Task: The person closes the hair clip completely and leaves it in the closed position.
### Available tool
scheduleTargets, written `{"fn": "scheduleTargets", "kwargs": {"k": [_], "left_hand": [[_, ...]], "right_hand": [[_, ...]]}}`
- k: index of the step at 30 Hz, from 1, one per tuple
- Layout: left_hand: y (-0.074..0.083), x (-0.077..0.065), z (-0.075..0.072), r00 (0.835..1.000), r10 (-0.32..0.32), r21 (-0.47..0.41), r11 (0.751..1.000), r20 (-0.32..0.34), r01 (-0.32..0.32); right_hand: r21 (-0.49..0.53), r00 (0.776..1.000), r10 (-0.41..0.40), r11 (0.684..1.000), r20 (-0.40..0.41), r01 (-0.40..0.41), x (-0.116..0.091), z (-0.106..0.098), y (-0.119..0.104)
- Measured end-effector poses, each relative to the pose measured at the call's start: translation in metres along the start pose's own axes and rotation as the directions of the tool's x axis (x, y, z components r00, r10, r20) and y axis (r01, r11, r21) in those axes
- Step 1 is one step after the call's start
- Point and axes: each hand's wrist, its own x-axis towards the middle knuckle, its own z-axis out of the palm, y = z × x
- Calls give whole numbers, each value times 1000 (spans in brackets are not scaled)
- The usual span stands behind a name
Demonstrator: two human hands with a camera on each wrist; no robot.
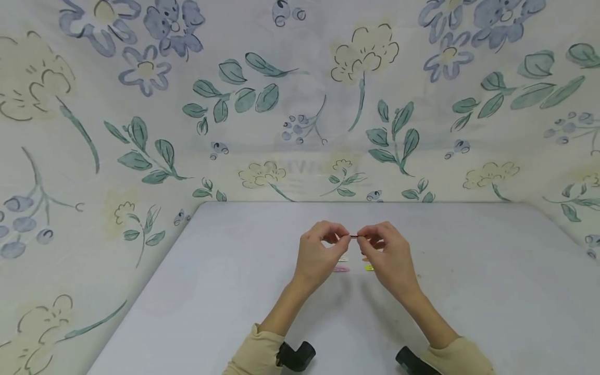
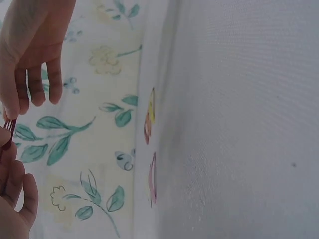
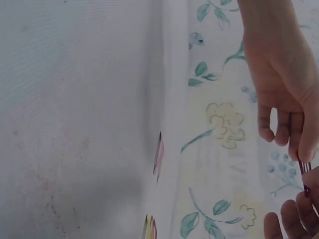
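A dark red snap hair clip (image 1: 353,237) is held level between both hands, above the table. My left hand (image 1: 321,255) pinches one end with thumb and forefinger, and my right hand (image 1: 386,255) pinches the other. Slim prongs of the hair clip (image 2: 9,127) show between the fingertips in the left wrist view, and the right wrist view shows the clip (image 3: 306,174) too. Beneath the hands lie a pink hair clip (image 1: 341,269), a whitish one (image 1: 344,259), a yellow one (image 1: 369,268) and an orange one (image 1: 365,259), partly hidden by the hands.
The white table (image 1: 211,291) spreads around the hands. A floral cloth (image 1: 309,104) hangs behind it and along the left side. Black wrist devices (image 1: 297,356) sit by both beige sleeves (image 1: 260,351).
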Motion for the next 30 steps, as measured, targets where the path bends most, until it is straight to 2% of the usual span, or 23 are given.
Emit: {"fn": "scheduleTargets", "kwargs": {"k": [7,11,20,27,30], "left_hand": [[5,0,1,997,50,79,996,-52,-46],[7,-1,1,998,32,120,992,-54,-26],[8,-4,4,997,15,128,992,-77,-5],[11,-7,7,988,68,254,967,-136,-32],[12,-9,10,986,67,283,959,-153,-21]], "right_hand": [[-27,999,-23,999,-28,23,1,2,-2],[-44,998,-30,999,-54,28,0,3,-2],[-57,998,5,998,-60,-8,-4,4,-4],[-73,996,-4,997,-94,-3,-6,7,-3],[-73,994,-11,997,-107,4,-8,9,-3]]}}
